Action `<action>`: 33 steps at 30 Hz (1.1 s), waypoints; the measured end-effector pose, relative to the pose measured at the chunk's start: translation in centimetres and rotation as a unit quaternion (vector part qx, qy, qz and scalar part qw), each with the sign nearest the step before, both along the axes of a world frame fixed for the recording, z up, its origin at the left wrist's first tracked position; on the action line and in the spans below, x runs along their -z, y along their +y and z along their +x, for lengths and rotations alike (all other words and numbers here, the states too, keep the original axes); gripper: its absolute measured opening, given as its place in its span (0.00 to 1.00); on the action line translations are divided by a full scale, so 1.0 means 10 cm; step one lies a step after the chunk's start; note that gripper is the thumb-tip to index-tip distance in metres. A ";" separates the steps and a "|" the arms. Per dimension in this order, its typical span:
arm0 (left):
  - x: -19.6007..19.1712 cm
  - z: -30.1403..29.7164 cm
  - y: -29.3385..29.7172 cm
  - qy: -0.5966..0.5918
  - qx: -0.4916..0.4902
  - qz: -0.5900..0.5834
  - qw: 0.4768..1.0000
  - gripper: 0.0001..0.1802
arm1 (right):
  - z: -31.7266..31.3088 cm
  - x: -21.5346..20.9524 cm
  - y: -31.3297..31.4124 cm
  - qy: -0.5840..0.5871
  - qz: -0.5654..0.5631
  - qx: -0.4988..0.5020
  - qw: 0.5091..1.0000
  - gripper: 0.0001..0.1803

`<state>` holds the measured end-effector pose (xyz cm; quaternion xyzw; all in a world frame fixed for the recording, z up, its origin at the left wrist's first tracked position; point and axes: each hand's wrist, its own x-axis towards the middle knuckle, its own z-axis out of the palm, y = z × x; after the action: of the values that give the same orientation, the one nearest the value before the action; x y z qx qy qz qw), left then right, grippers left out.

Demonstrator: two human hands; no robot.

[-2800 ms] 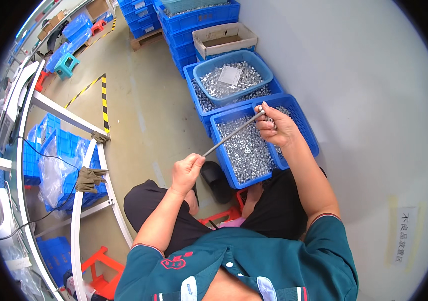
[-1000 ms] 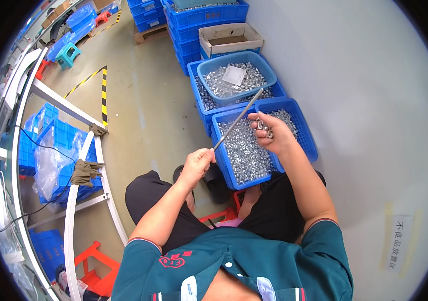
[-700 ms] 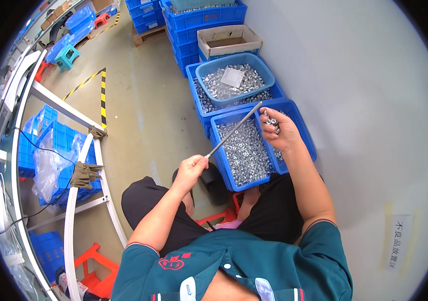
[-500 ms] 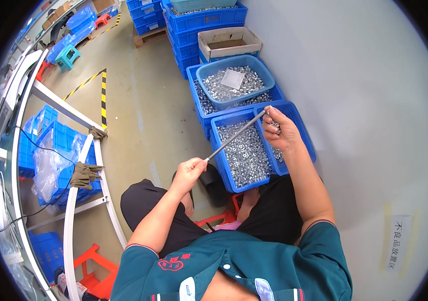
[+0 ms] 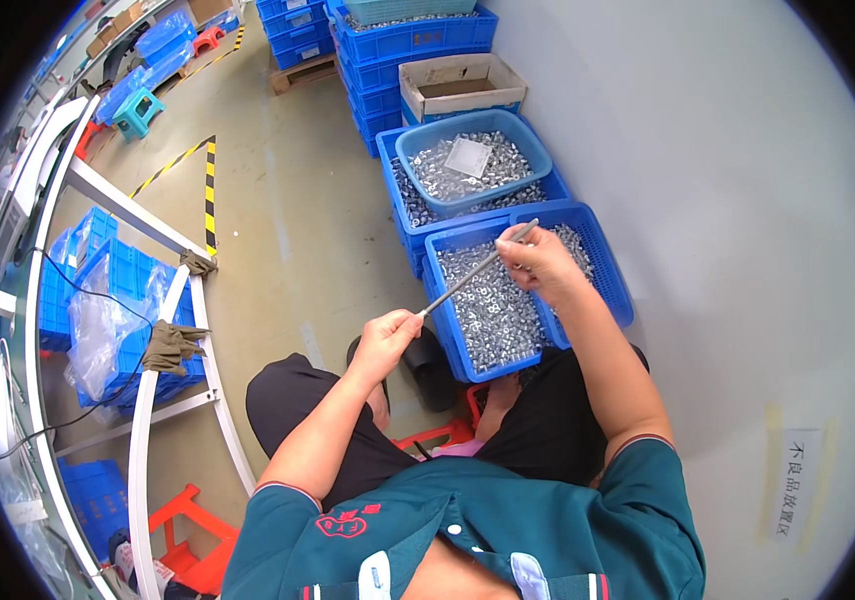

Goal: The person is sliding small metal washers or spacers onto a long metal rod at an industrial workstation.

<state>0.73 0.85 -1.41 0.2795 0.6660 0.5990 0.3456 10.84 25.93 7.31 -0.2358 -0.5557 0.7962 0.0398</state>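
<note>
My left hand (image 5: pixel 387 343) is closed around the near end of a thin grey metal rod (image 5: pixel 461 282), which slants up to the right. Near the rod's far end, my right hand (image 5: pixel 544 266) pinches it between thumb and fingers, and a short stretch of the tip pokes out beyond them. Whether the right palm also holds small parts is hidden. Below the rod lies a blue two-part bin (image 5: pixel 455 352) filled with small shiny metal pieces that look like nuts (image 5: pixel 492 318); the right compartment is partly covered by my right hand and forearm.
Behind it, a light-blue basket (image 5: pixel 402 160) of similar parts, with a pale card (image 5: pixel 467 157) on top, sits on another blue bin. Farther back are a cardboard box (image 5: pixel 462 72) and stacked blue crates (image 5: pixel 372 100). A white frame (image 5: pixel 142 440) stands left, a wall (image 5: pixel 727 250) right.
My right hand has slid from the rod's tip down along it, so the tip now shows past the fingers. The small parts seen in that hand before are no longer visible.
</note>
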 end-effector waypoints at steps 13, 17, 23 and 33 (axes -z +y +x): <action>-0.06 -0.04 -0.01 -0.016 -0.018 0.015 1.000 0.17 | 0.07 -0.01 0.15 0.062 -0.244 0.078 0.965 0.10; -0.05 -0.04 -0.06 -0.016 -0.017 0.007 1.000 0.16 | 0.09 -0.01 0.19 0.077 -0.245 0.082 0.963 0.06; -0.02 -0.06 -0.09 0.009 -0.019 0.011 1.000 0.15 | 0.10 0.00 0.22 0.094 -0.246 0.075 0.962 0.11; -0.02 -0.05 -0.10 0.050 -0.028 0.015 0.998 0.14 | 0.08 -0.03 0.23 0.066 -0.229 0.064 0.969 0.15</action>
<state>0.24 -0.15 -1.18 0.2960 0.6808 0.6038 0.2905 11.67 28.22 7.62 -0.2208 -0.3382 0.9120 0.0716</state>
